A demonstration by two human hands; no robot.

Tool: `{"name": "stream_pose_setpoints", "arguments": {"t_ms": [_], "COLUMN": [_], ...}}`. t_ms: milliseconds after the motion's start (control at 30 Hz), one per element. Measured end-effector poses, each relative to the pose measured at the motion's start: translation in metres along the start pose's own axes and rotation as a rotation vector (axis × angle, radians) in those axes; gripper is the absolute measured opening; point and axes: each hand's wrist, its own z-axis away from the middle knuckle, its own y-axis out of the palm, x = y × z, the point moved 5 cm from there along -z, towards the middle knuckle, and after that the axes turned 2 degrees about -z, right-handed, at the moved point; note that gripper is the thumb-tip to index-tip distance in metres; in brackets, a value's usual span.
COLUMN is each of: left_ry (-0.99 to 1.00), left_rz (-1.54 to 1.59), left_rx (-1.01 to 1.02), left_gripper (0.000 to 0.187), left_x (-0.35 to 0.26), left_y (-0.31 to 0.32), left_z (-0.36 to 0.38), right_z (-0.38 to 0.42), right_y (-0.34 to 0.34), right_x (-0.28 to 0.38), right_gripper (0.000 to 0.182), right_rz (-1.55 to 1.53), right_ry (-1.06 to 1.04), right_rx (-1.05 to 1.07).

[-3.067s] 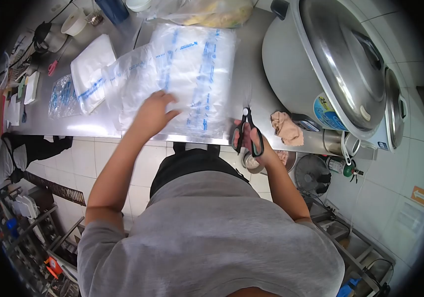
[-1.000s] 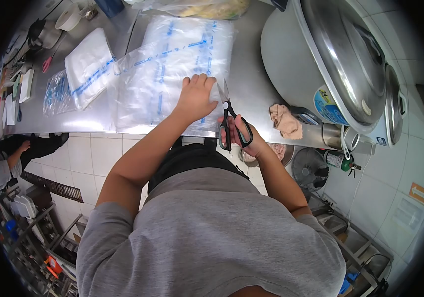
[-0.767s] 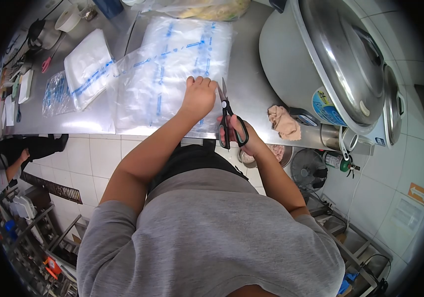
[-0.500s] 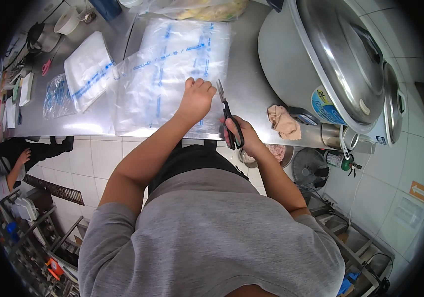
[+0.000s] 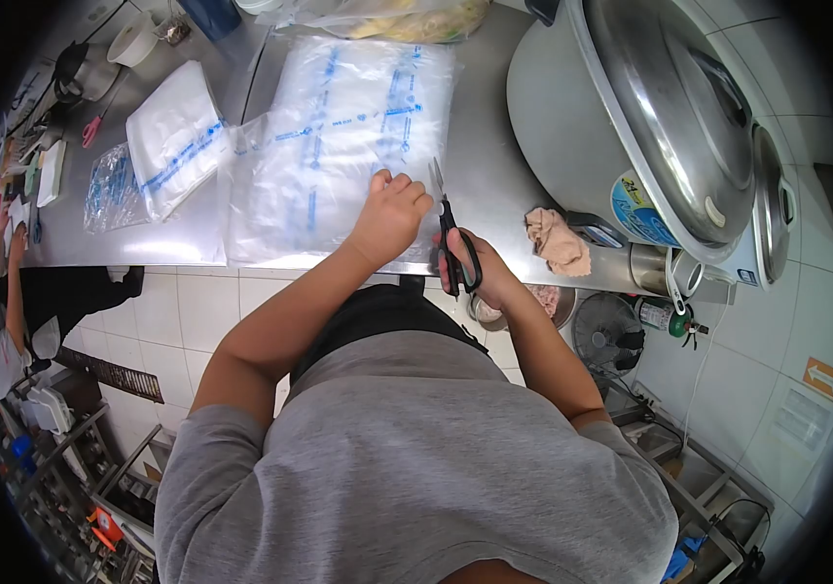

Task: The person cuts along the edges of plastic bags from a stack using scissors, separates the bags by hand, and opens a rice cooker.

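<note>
A pair of scissors (image 5: 444, 185) with black handles is gripped in my right hand (image 5: 475, 268), its blades pointing away from me and nearly together. My left hand (image 5: 392, 216) is closed, fingers curled, just left of the blades and over the clear plastic bags (image 5: 358, 88). Whatever its fingertips hold is hidden. The bags lie in a flat stack with blue printing, their near edge by the table's front. Left of them rests a folded white plastic stack (image 5: 171, 122) with a blue printed band.
On the steel table (image 5: 489, 146) a large lidded pot (image 5: 572, 117) stands at right, beside a crumpled cloth (image 5: 560, 241). Pink-handled scissors (image 5: 92, 129) lie at left. A co-worker's arm (image 5: 15, 292) reaches onto the table's left end. A fan (image 5: 606, 331) stands below right.
My left hand has come slightly nearer to me and right. The blue band on the top plastic has shifted. The co-worker's arm now reaches up onto the table. The scissors have hardly moved.
</note>
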Motion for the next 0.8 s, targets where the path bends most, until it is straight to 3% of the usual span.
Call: {"name": "stream_pose_setpoints", "arguments": {"t_ms": [333,433,467,733,800], "left_ry": [0.072,0.13,0.149,0.252,0.215], "left_rz": [0.115,0.166,0.172,0.352,0.283], "left_rx": [0.114,0.14,0.13,0.257,0.255], "left_gripper": [0.008,0.011,0.012,0.006,0.006], "left_x": [-0.04,-0.052,-0.054,-0.06,-0.042], "left_y": [-0.01,-0.011,-0.011,-0.015,-0.021], "left_z": [0.015,0.021,0.021,0.029,0.03], "right_z": [-0.024,-0.042,-0.054,-0.086,-0.079], "right_y": [-0.018,-0.029,-0.041,-0.056,-0.051], "right_x": [0.006,0.016,0.01,0.051,0.059], "right_gripper": [0.071,0.076,0.079,0.064,0.059], "right_rz": [-0.032,0.009,0.068,0.144,0.062], "right_ry": [0.01,-0.158,-0.099,-0.196,-0.166], "right_rx": [-0.188,-0.304,-0.302,-0.436,-0.336]}}
